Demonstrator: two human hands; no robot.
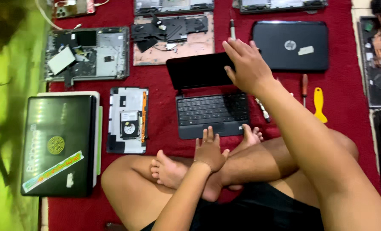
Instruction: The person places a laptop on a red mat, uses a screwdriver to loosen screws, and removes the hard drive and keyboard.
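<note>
We judge the lid-adjusting step: right hand (247, 64) laid flat, fingers spread, on small laptop (209, 96) screen; left hand (209, 149) open, probably steadying base next.

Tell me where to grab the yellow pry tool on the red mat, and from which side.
Probably best taken by the yellow pry tool's wide upper handle, from above on its right. It lies flat on the red mat, narrow end toward the person, and a red-handled screwdriver lies close on its left. The right hand rests on the small laptop's screen.
</note>
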